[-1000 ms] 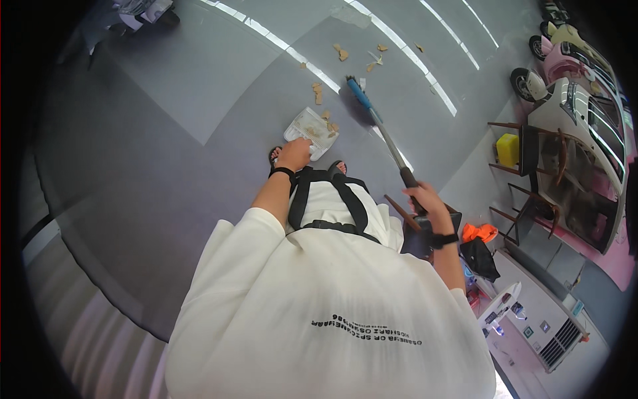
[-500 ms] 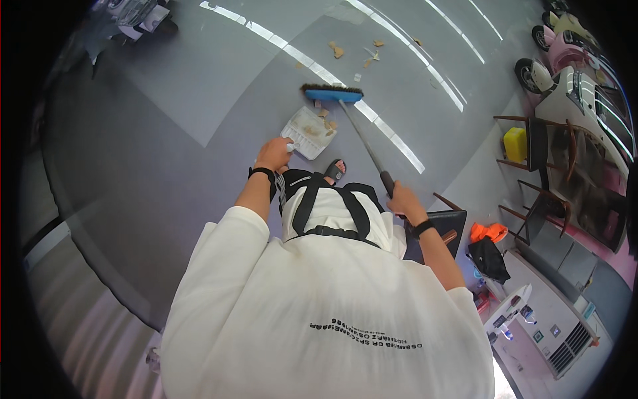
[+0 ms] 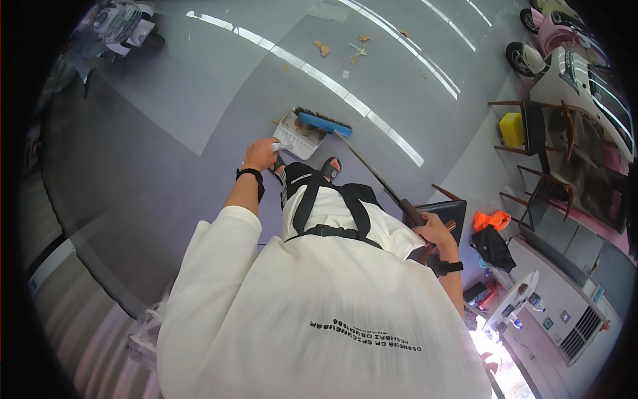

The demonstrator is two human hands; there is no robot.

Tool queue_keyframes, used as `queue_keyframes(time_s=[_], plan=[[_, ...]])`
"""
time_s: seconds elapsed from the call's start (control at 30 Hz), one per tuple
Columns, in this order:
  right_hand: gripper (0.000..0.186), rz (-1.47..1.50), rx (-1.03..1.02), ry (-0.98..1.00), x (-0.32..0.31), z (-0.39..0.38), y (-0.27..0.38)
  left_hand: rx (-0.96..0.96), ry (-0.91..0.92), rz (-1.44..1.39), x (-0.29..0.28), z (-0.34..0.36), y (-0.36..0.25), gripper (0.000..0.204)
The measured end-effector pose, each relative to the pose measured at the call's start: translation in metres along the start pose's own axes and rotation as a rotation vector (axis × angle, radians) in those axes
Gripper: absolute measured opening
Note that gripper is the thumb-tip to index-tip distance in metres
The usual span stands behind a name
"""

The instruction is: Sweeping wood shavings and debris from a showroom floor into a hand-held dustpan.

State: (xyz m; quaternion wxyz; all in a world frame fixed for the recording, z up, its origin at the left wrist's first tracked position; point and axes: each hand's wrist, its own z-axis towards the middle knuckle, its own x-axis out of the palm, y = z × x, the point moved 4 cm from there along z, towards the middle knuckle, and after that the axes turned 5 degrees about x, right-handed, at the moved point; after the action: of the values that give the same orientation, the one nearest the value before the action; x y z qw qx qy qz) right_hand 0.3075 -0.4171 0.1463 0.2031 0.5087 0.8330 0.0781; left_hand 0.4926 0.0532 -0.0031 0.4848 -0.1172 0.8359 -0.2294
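Observation:
My left hand [image 3: 261, 154] is closed round the handle of a white dustpan [image 3: 302, 141], which lies on the floor just ahead of my feet. My right hand [image 3: 435, 229] grips the dark end of a long-handled broom. The broom's blue head [image 3: 325, 124] with its dark bristles rests across the far edge of the pan and covers part of its inside. A small brown scrap [image 3: 276, 122] shows at the pan's far left corner. Farther off on the grey floor lie brown scraps [image 3: 323, 48] and a pale strip [image 3: 357, 50].
Dark-seated chairs [image 3: 531, 130], one beside a yellow container [image 3: 512, 129], stand at the right in front of a white vehicle [image 3: 571, 93]. A black chair seat [image 3: 442, 218] is close to my right hand. Another vehicle [image 3: 123, 26] is at the far left.
The broom head has come back toward me onto the pan. My right hand has drawn back and to the right with the handle; my left hand and the pan have shifted slightly left.

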Motion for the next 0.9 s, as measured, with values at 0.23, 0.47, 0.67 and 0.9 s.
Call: queue_keyframes(time_s=[0.23, 0.47, 0.67, 0.9], plan=[[0.055, -0.066, 0.114, -0.044, 0.004, 0.017, -0.004, 0.03, 0.003, 0.026, -0.007, -0.003, -0.006, 0.028], [0.046, -0.564, 0.014, -0.294, 0.04, 0.053, 0.0, 0.046, 0.014, 0.053, -0.006, 0.009, 0.001, 0.028], [0.049, -0.509, 0.132, -0.241, 0.07, 0.023, 0.013, 0.092, -0.006, 0.039, -0.007, 0.013, 0.003, 0.026], [0.046, -0.611, 0.043, -0.208, 0.122, 0.011, 0.015, 0.116, 0.014, 0.042, -0.003, 0.002, -0.016, 0.027]])
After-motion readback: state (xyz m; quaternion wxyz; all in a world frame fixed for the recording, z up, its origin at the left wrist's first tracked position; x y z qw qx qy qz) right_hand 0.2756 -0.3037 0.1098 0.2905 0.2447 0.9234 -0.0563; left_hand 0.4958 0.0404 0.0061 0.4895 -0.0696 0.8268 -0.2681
